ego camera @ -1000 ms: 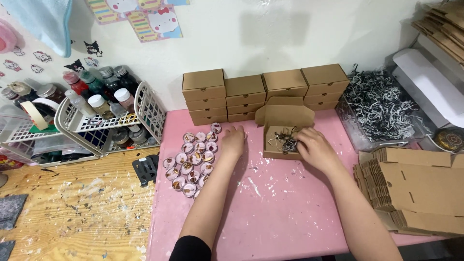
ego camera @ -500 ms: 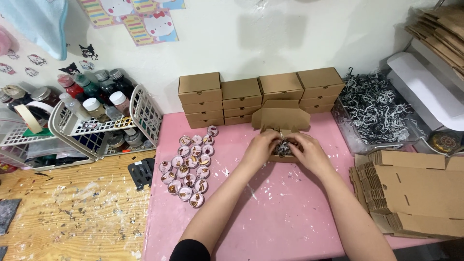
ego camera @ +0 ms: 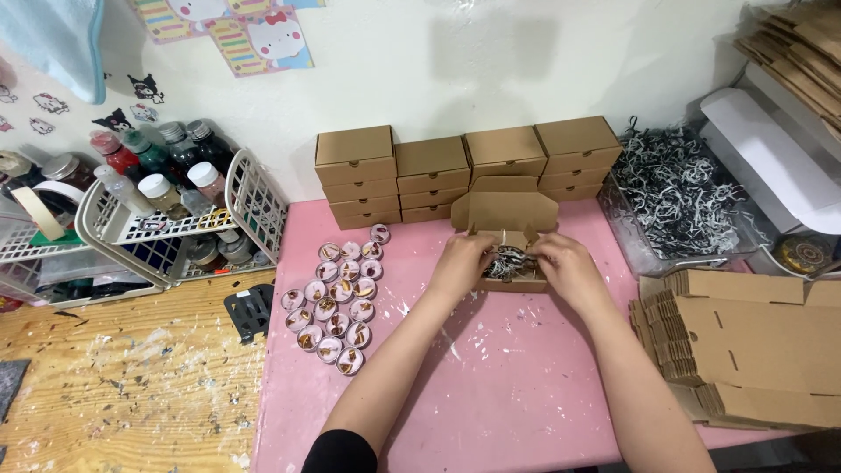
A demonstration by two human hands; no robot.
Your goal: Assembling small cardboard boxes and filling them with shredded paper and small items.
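1. Pink tabletop [ego camera: 491,385], paint-flecked, against a white wall with cartoon stickers; bare wooden bench [ego camera: 123,385] adjoining on the left.
2. Far left: white wire basket [ego camera: 254,206] crammed with capped paint bottles, tilted toward the bench, kept within reach but off the pink surface.
3. Next over: cluster of small round filled cups [ego camera: 337,298], laid in tight rows just beside the left forearm, apparently so each can be picked up quickly.
4. Behind, along the wall: stacks of closed brown boxes [ego camera: 464,171], squared up out of the way.
5. Centre: open cardboard box [ego camera: 508,263] on the pink top, lid flap up, shredded paper and something small inside.
6. Left hand [ego camera: 460,263]: fingers curled at the box's left edge, tips inside; exact hold cannot be told.
7. Right hand [ego camera: 569,267]: mirrored pose, fingers bent into the shred, wrist low.
8. Right: clear bin of black-and-white shredded paper [ego camera: 683,193], then flat box blanks [ego camera: 745,350] stacked.
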